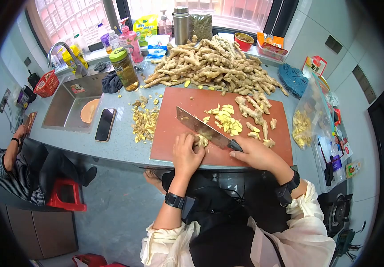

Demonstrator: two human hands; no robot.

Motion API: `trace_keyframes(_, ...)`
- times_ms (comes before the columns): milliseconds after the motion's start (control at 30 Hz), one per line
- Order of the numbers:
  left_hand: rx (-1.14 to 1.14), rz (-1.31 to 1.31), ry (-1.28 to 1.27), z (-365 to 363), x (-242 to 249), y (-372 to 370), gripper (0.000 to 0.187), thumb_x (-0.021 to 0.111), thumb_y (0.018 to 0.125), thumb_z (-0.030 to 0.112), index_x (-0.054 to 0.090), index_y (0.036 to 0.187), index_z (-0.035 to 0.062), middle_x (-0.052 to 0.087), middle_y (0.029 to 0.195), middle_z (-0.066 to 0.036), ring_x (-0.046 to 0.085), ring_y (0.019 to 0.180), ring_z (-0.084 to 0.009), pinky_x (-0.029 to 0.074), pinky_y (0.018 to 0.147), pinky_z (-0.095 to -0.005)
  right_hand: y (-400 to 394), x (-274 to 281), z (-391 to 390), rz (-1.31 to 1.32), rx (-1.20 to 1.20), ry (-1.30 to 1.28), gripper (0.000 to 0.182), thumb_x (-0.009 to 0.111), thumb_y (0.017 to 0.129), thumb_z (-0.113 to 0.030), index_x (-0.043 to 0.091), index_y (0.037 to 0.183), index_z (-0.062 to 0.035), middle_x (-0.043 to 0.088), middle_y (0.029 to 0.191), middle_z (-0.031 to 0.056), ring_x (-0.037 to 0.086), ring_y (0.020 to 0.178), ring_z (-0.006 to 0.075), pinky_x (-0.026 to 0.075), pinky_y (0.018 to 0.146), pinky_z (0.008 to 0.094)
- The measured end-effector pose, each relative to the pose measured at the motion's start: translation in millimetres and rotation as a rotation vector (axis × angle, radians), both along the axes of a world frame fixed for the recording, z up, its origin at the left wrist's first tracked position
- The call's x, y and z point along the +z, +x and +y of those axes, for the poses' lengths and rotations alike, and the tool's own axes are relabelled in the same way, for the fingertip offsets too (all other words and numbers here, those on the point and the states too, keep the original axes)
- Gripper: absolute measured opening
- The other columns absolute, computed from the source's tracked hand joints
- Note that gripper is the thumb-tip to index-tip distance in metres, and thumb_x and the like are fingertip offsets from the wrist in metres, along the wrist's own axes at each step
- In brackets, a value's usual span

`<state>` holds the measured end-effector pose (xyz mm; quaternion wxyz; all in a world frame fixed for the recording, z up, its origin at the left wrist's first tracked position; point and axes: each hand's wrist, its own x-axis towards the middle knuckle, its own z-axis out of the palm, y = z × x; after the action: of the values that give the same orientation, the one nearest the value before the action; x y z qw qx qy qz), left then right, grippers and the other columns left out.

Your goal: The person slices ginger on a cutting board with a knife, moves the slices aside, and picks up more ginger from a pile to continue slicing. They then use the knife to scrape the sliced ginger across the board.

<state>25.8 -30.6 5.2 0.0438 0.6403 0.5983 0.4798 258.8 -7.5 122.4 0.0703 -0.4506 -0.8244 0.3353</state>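
My right hand (249, 153) is closed around the black handle of a cleaver (201, 127), whose broad blade slants up to the left over the reddish-brown cutting board (174, 102). Against the blade's near side, my left hand (186, 153) pinches a piece of ginger (202, 141) near the board's front edge. Beyond the blade lie yellow ginger slices (227, 119). Whole ginger roots (252, 111) rest at the board's right side. A large heap of ginger (218, 62) stands behind the board, and peelings (144, 122) are scattered to its left.
Left of the board are a phone (105, 125), a green-lidded bottle (124, 71) and a sink (63, 107). A bag of ginger pieces (302, 127) stands at the right. Another person (16, 171) sits at far left beside a red stool (69, 196).
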Motion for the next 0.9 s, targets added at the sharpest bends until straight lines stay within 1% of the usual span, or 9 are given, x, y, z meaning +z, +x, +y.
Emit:
trace_keyframes(133, -0.004, -0.002, -0.005, 0.3, -0.3, 0.0, 0.022, 0.075, 0.073, 0.006, 0.063, 0.092, 0.0046, 0.064, 0.103, -0.009, 0.061, 0.091, -0.0315, 0.051, 0.078, -0.0431, -0.2, 1.7, 4.4, -0.047, 0.012, -0.047, 0.033, 0.064, 0.1, -0.027, 0.056, 0.119, -0.0017, 0.069, 0.107, 0.0277, 0.066, 0.102, 0.046, 0.051, 0.087, 0.0515)
trace_keyframes(200, -0.007, -0.028, -0.06, 0.2, 0.3, 0.8, 0.022, 0.076, 0.073, 0.009, 0.065, 0.092, 0.0052, 0.066, 0.107, -0.008, 0.062, 0.096, -0.0311, 0.051, 0.083, -0.0434, -1.9, 3.2, 6.0, -0.067, 0.008, -0.056, 0.034, 0.064, 0.1, -0.028, 0.055, 0.12, -0.0017, 0.069, 0.107, 0.028, 0.066, 0.102, 0.0462, 0.051, 0.087, 0.0516)
trace_keyframes(267, -0.007, -0.028, -0.056, 1.0, -0.5, 0.8, 0.023, 0.076, 0.073, 0.009, 0.065, 0.092, 0.0052, 0.066, 0.107, -0.008, 0.062, 0.096, -0.0312, 0.051, 0.083, -0.0434, -3.8, 0.0, 7.7, -0.087, 0.006, -0.065, 0.034, 0.064, 0.1, -0.029, 0.055, 0.12, -0.0018, 0.069, 0.106, 0.0283, 0.066, 0.102, 0.0463, 0.051, 0.087, 0.0517)
trace_keyframes(367, -0.008, -0.021, -0.047, 1.0, 1.1, 1.2, 0.023, 0.076, 0.072, 0.009, 0.064, 0.092, 0.005, 0.067, 0.107, -0.009, 0.062, 0.096, -0.0313, 0.051, 0.083, -0.0433, -10.3, -14.1, 12.0, -0.042, 0.02, -0.012, 0.034, 0.063, 0.101, -0.03, 0.054, 0.117, -0.0014, 0.069, 0.103, 0.027, 0.066, 0.1, 0.0463, 0.051, 0.085, 0.0525)
trace_keyframes(433, -0.01, -0.014, -0.041, 0.7, 1.5, 1.3, 0.024, 0.076, 0.072, 0.009, 0.064, 0.092, 0.0049, 0.067, 0.107, -0.009, 0.062, 0.095, -0.0313, 0.051, 0.083, -0.0432, -25.5, -16.9, 14.3, -0.151, 0.01, 0.029, 0.033, 0.061, 0.102, -0.031, 0.053, 0.112, -0.0001, 0.069, 0.099, 0.0255, 0.067, 0.098, 0.0462, 0.052, 0.084, 0.0536)
trace_keyframes(533, -0.007, -0.007, -0.034, -0.5, 1.2, 0.4, 0.023, 0.076, 0.072, 0.009, 0.062, 0.09, 0.0046, 0.066, 0.106, -0.009, 0.061, 0.094, -0.0316, 0.051, 0.082, -0.0434, -43.6, -17.2, 11.7, -0.194, -0.009, 0.071, 0.033, 0.06, 0.102, -0.031, 0.052, 0.107, 0.0007, 0.069, 0.097, 0.0253, 0.067, 0.096, 0.0463, 0.052, 0.083, 0.0545)
trace_keyframes(767, 0.005, -0.012, -0.035, -0.7, -0.5, 0.8, 0.023, 0.074, 0.072, 0.009, 0.06, 0.09, 0.0048, 0.064, 0.102, -0.01, 0.06, 0.093, -0.0324, 0.05, 0.081, -0.0445, -32.4, -18.8, 7.3, -0.158, -0.054, 0.065, 0.035, 0.062, 0.101, -0.032, 0.053, 0.108, 0.001, 0.068, 0.098, 0.0274, 0.067, 0.096, 0.0469, 0.051, 0.083, 0.0544)
trace_keyframes(833, 0.005, -0.011, -0.036, -1.0, -1.1, 0.6, 0.024, 0.074, 0.072, 0.009, 0.06, 0.09, 0.0049, 0.063, 0.102, -0.01, 0.059, 0.092, -0.0325, 0.05, 0.081, -0.0447, -18.7, -27.5, 7.7, -0.09, -0.051, 0.053, 0.033, 0.065, 0.099, -0.03, 0.057, 0.116, -0.0032, 0.069, 0.105, 0.0252, 0.067, 0.1, 0.044, 0.051, 0.085, 0.0503)
trace_keyframes(900, -0.002, -0.014, -0.028, -0.7, -0.8, 0.3, 0.025, 0.074, 0.072, 0.009, 0.059, 0.091, 0.0051, 0.062, 0.1, -0.01, 0.059, 0.092, -0.0327, 0.049, 0.081, -0.0448, -9.5, -27.8, 4.4, -0.058, -0.052, 0.077, 0.033, 0.065, 0.099, -0.03, 0.056, 0.115, -0.0017, 0.069, 0.102, 0.0266, 0.066, 0.098, 0.0457, 0.051, 0.084, 0.0521)
